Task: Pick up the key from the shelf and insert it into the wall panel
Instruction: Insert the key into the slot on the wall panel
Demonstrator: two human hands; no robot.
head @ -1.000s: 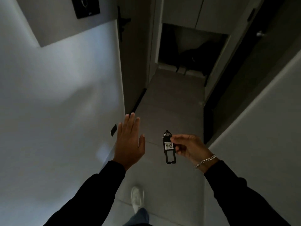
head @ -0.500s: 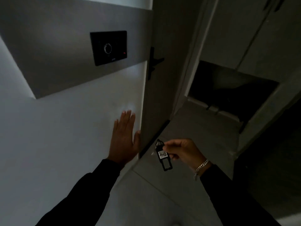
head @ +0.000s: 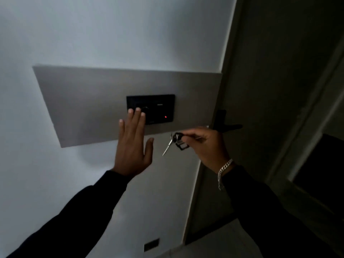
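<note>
key [head: 179, 140] pinched in right hand [head: 208, 146], left hand [head: 132, 146] flat, open, fingertips over wall panel [head: 160, 108]

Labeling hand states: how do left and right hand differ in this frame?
The left hand is open and flat, fingers stretched up over the black wall panel; the right hand is pinched shut on the key. The left holds nothing. Only the right wrist has a bracelet. Both wear dark sleeves.

Left hand [head: 133, 144] fingertips cover wall panel [head: 156, 108] lower-left corner; panel markings too dim to read.
</note>
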